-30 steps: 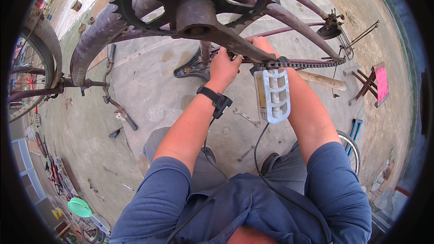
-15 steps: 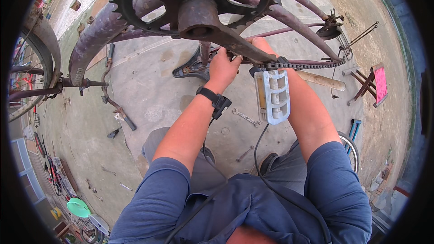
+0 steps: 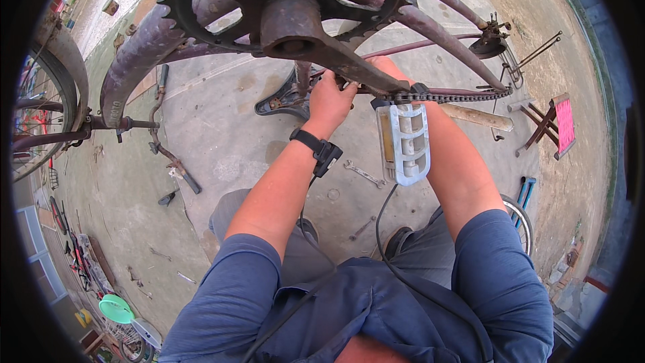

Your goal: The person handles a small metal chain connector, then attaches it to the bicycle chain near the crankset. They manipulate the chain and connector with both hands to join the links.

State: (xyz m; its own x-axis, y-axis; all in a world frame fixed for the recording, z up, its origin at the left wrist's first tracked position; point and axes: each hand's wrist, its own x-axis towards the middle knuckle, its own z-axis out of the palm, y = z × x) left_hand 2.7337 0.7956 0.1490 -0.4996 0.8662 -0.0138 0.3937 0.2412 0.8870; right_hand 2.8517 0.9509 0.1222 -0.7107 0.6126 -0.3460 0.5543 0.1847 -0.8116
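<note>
A person works beneath an upturned bicycle, the left hand (image 3: 330, 97) reaching up behind the rusty crank arm (image 3: 336, 54), its grip curled around a part of the frame near the chain (image 3: 443, 97); exactly what the fingers close on cannot be told. The right hand (image 3: 383, 66) is almost wholly hidden behind the crank at about 1 o'clock from the left, so whether its grip is wide or narrow cannot be told. The toothed chainring (image 3: 201, 0) hangs at 11 o'clock, the grey pedal (image 3: 405, 142) at 4 o'clock, just above the right forearm. The risk, judged from here: should the crank turn, fingers could be nipped between chain and teeth, or the pedal could swing into the forearm. A wrench (image 3: 363, 173) lies on the concrete floor (image 3: 222, 141) below. At 7 o'clock, well apart, sits a green bowl (image 3: 115, 309), contents unclear.
</note>
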